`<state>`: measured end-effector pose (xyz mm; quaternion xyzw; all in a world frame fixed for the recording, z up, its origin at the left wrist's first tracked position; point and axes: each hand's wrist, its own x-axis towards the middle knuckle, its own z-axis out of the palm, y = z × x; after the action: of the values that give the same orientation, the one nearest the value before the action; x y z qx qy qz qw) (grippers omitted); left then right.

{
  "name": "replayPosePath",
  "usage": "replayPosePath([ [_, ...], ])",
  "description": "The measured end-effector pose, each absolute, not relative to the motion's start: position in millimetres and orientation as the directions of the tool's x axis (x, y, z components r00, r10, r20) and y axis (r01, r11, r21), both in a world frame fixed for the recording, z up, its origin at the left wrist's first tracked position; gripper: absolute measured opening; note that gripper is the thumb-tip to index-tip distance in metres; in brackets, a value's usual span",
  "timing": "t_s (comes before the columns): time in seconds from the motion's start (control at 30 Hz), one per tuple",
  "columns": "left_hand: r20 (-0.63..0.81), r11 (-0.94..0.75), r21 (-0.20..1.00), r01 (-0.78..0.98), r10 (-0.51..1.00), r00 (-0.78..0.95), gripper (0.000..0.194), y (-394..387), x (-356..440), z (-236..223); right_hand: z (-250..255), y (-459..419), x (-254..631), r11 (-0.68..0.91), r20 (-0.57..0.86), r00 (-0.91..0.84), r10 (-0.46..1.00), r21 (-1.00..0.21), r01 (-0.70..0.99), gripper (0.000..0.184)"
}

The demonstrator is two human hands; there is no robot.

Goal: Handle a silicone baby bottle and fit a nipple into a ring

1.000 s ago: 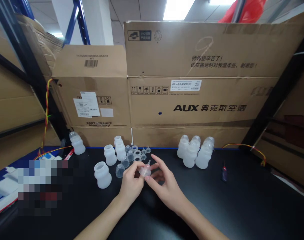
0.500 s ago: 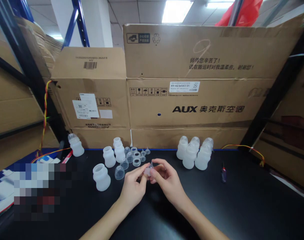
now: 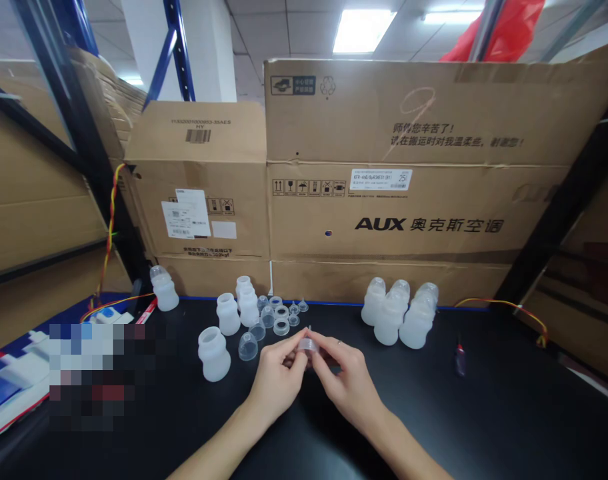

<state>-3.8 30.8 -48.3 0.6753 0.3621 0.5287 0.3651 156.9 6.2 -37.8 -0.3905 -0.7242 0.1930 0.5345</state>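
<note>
Both hands meet above the near middle of the black table (image 3: 484,413); the left hand (image 3: 277,380) and the right hand (image 3: 347,380) are each pinched, fingertips together, on one small clear ring-and-teat piece (image 3: 308,344) held just off the surface between them; the teat tip points up toward twelve o'clock; whether the soft part is seated in its ring cannot be told, for the fingers cover the joint; the likeliest slip, as a judgement, is that the thin clear piece squirts out of the pinch if the two hands press unevenly, and it would be hard to spot on the dark top; a crooked seat is the other risk, since a soft rim pushed through at an angle may fold under and stay half caught; at ten o'clock from the hands a loose dome cap (image 3: 247,347) lies just beside the left knuckles, with an open bottle (image 3: 214,354) a little further out at nine o'clock, and a sideways sweep of the left wrist could knock either over; more small rings and teats (image 3: 281,319) sit near at eleven o'clock, close enough to be scattered; the capped bottles (image 3: 399,313) at one o'clock and the cardboard boxes (image 3: 384,220) at twelve stand well apart
</note>
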Motion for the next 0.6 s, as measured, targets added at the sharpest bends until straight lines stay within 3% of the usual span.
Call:
replayPosePath([
  [0.2,0.556,-0.574,0.706,0.416,0.812,0.176,0.022,23.1,-1.0,-42.9,-40.2,6.9,156.3,0.553,0.595,-0.038,0.803,-0.719,0.422,0.028],
  [0.27,0.561,-0.57,0.676,0.467,0.809,0.175,0.034,21.7,-0.5,-41.4,-39.8,7.1,155.8,0.547,0.593,-0.02,0.805,-0.728,0.414,0.028],
  [0.33,0.562,-0.562,0.679,0.473,0.812,0.159,0.043,21.4,0.1,-40.4,-38.6,6.6,154.9,0.547,0.593,-0.012,0.805,-0.736,0.4,0.028],
  [0.5,0.542,-0.552,0.709,0.44,0.825,0.161,0.027,22.3,1.0,-38.7,-37.6,4.3,152.7,0.553,0.599,0.011,0.801,-0.745,0.373,0.028],
  [0.6,0.528,-0.537,0.731,0.422,0.836,0.148,0.028,22.6,1.7,-39.9,-40.1,4.3,152.6,0.548,0.593,0.015,0.805,-0.754,0.363,0.028],
])
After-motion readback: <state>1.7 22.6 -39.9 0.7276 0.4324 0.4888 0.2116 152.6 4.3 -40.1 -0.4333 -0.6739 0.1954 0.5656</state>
